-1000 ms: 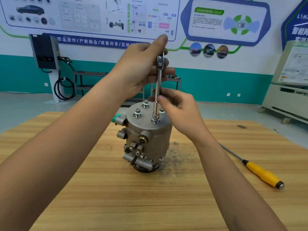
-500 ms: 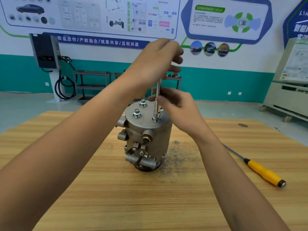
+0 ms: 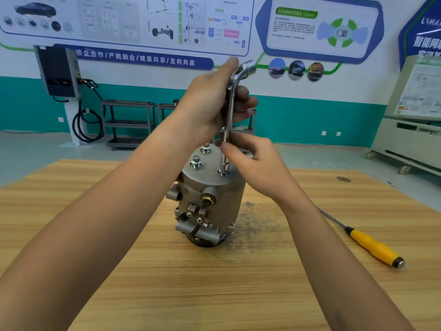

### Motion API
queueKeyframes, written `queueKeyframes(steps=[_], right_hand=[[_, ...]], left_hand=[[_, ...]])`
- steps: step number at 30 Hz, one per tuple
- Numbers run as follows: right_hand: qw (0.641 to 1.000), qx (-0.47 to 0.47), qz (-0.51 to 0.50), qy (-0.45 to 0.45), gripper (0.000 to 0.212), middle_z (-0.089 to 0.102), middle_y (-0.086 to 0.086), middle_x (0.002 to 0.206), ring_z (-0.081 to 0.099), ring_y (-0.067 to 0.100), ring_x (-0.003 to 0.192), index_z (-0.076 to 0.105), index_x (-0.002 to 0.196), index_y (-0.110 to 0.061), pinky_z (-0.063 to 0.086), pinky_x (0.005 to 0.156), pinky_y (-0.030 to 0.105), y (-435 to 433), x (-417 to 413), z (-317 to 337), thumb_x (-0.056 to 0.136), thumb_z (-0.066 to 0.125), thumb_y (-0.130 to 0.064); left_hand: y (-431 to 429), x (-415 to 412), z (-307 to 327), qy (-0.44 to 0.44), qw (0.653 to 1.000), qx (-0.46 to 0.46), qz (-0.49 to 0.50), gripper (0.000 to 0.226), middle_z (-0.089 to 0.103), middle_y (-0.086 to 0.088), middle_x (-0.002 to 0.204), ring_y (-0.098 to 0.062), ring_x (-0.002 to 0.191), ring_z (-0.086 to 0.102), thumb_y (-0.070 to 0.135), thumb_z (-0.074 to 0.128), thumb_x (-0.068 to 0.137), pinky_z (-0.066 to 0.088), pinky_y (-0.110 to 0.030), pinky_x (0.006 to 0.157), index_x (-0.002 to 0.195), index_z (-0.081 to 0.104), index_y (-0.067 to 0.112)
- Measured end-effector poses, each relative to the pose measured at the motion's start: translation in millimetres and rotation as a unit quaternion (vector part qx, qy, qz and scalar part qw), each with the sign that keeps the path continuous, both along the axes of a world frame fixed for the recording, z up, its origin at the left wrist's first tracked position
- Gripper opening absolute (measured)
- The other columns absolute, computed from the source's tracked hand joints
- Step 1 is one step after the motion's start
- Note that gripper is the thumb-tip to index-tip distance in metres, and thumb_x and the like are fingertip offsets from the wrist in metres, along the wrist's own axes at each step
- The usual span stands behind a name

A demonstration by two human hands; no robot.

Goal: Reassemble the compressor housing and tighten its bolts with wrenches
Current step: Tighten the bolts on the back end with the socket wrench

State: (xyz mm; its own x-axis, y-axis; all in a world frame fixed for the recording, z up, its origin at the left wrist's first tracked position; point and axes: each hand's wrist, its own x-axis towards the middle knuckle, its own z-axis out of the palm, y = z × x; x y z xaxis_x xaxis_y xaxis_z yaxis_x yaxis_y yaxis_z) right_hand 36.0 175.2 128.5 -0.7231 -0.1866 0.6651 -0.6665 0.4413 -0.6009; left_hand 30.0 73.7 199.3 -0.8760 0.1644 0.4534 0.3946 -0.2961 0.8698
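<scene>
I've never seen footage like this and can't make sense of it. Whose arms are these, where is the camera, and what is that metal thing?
No robot here: one camera sits on a person's head, looking forward and down, so both arms are that person's own. The grey metal cylinder standing on the wooden table is a compressor housing. The left hand grips the upper part of an L-shaped wrench; the right hand pinches its shaft lower down. The wrench stands nearly upright, its lower socket down on the housing's top, beside two bolts. A yellow-handled screwdriver lies on the table to the right, untouched.
</scene>
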Motion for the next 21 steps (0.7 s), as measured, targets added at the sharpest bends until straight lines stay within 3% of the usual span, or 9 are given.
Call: queueKeyframes(steps=[4,7,8,9,10,13,15,18,21], right_hand=[[0.999,0.006,-0.028,0.025,0.006,0.068,-0.012,0.087,0.064,0.014,0.098,0.069,0.089,-0.024,0.029,0.105,0.057,0,1,0,0.089,0.062,-0.022],[0.992,0.024,-0.093,0.078,0.013,0.057,-0.027,0.068,0.061,0.003,0.083,0.062,0.072,-0.03,0.022,0.105,0.058,-5,1,-2,0.082,0.069,-0.035],[0.988,0.038,-0.12,0.092,0.017,0.055,-0.027,0.067,0.058,0.002,0.082,0.058,0.071,-0.031,0.02,0.106,0.056,-6,0,-2,0.081,0.069,-0.039],[0.985,0.045,-0.135,0.098,0.019,0.054,-0.026,0.068,0.056,0.004,0.084,0.057,0.071,-0.031,0.021,0.105,0.055,-7,0,-3,0.081,0.069,-0.04],[0.986,0.043,-0.128,0.095,0.018,0.055,-0.025,0.071,0.056,0.006,0.087,0.056,0.073,-0.03,0.025,0.104,0.054,-8,0,-3,0.081,0.069,-0.04],[0.998,-0.055,0.034,0.004,0.004,0.063,-0.02,0.089,0.059,0.005,0.098,0.059,0.086,-0.032,0.041,0.098,0.039,-8,0,-2,0.085,0.06,-0.029],[0.994,-0.081,0.071,-0.02,0.018,0.065,-0.013,0.096,0.059,0.006,0.099,0.059,0.096,-0.031,0.044,0.095,0.035,-4,-3,-3,0.091,0.052,-0.016],[0.997,-0.073,0.037,0.013,0.02,0.067,-0.004,0.094,0.062,0.008,0.095,0.062,0.103,-0.019,0.048,0.09,0.027,1,-5,-1,0.092,0.054,-0.005],[0.995,-0.085,-0.024,0.056,0.011,0.064,-0.014,0.073,0.061,-0.006,0.071,0.063,0.083,-0.018,0.046,0.072,0.012,2,-6,1,0.081,0.07,-0.009]], left_hand=[[2,12,7,0.11,0.985,-0.107,0.079,0.036,0.059,0.003,0.049,-0.015,0.054,0.065,0.039,0.033,0.1,0.051,-0.02,0.053,0.093,0.058,0.015],[4,21,4,0.289,0.904,-0.239,0.206,0.028,0.055,0.005,0.057,-0.015,0.064,0.066,0.039,0.047,0.095,0.048,-0.026,0.058,0.076,0.052,0.018],[5,22,3,0.309,0.882,-0.269,0.236,0.029,0.05,0.005,0.058,-0.016,0.067,0.065,0.037,0.05,0.093,0.047,-0.029,0.061,0.07,0.048,0.019],[5,23,2,0.298,0.883,-0.271,0.24,0.031,0.045,0.004,0.058,-0.016,0.066,0.065,0.034,0.051,0.094,0.048,-0.031,0.064,0.068,0.044,0.018],[6,24,3,0.268,0.909,-0.241,0.211,0.031,0.043,0.004,0.058,-0.013,0.062,0.065,0.029,0.05,0.095,0.05,-0.032,0.066,0.067,0.044,0.016],[4,18,6,0.12,0.989,-0.086,0.032,0.032,0.049,0.009,0.053,-0.008,0.07,0.067,0.018,0.042,0.095,0.048,-0.032,0.074,0.064,0.046,0.015],[-1,9,4,0.047,0.996,0.006,-0.07,0.031,0.06,0.005,0.064,-0.013,0.081,0.068,0.025,0.04,0.095,0.046,-0.036,0.08,0.068,0.051,0.016],[-7,-2,1,-0.023,0.998,0.032,-0.047,0.036,0.063,0.0,0.074,-0.017,0.073,0.069,0.044,0.045,0.094,0.055,-0.032,0.068,0.078,0.054,0.013],[-4,-3,2,0.006,0.998,-0.036,0.045,0.034,0.064,0.004,0.059,-0.013,0.055,0.065,0.044,0.049,0.093,0.052,-0.022,0.052,0.083,0.055,0.013]])
